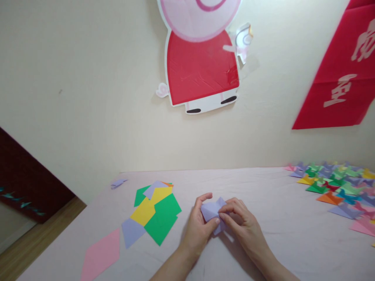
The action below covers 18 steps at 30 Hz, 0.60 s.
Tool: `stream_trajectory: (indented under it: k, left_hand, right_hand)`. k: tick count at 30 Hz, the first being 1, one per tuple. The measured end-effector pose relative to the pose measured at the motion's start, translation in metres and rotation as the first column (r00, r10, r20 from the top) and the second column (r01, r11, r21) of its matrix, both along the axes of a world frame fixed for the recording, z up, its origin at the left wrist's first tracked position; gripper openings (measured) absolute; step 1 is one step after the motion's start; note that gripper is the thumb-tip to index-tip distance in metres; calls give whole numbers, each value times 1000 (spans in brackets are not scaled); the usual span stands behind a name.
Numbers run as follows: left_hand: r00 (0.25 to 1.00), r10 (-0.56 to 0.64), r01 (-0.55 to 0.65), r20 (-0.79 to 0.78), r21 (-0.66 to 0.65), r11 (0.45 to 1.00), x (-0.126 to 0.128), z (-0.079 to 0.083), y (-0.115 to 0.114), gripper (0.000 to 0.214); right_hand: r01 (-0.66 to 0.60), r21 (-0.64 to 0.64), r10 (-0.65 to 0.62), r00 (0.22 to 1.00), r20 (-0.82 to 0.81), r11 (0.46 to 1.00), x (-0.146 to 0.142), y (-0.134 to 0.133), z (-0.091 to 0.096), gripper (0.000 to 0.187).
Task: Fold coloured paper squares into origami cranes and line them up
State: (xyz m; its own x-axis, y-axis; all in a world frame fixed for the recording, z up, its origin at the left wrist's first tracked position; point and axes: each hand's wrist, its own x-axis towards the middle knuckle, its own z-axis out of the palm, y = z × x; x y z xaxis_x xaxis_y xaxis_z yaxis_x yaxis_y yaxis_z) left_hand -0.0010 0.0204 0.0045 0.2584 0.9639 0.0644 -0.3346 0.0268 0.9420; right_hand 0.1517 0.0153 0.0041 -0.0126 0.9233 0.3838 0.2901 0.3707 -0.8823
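The person's left hand (199, 225) and right hand (244, 221) are working close together, both gripping one lavender folded paper (208, 210) that they are holding between them over the cloth-covered table (281, 246). The left thumb is pressing on the paper's near face while the left index finger is curving up past its edge; the right thumb and index finger are pinching it near the middle.

To the left of this paper, a pink sheet (102, 251) is lying flat, with its lower corner running out of view. Between that sheet and the folded paper, a lavender sheet (132, 233), green sheets (164, 220) and yellow sheets (144, 212) are overlapping in a loose pile, an orange sheet (170, 184) showing at its far edge. Beyond the pile, farther left of the folded paper, a small folded lavender piece (118, 184) is resting alone.

Well to the right of the folded paper, many-coloured folded figures (330, 198) are standing in crowded rows; blurred as they are, they may be paper birds.

Behind and above the folded paper, a pig cutout (202, 70) in red is hanging on the pale wall (88, 128), and a red banner (331, 82) is hanging to its right.
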Motion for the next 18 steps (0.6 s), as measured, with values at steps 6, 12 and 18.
stream_trajectory:
  k: [6,12,18]
  left_hand:
    - [996,66,-64,53,-35,997,-6,-5,2,46]
    - [986,105,-93,128,-95,991,-7,-5,4,43]
    - [968,-4,47,249,-167,985,-9,-1,4,50]
  right_hand:
    - [-41,-18,40,999,-17,999,-1,-1,-3,12]
    - [-53,-34,52,998,-26,998,-2,-1,0,12]
    - [-37,-10,37,999,31,999,-1,-2,3,12]
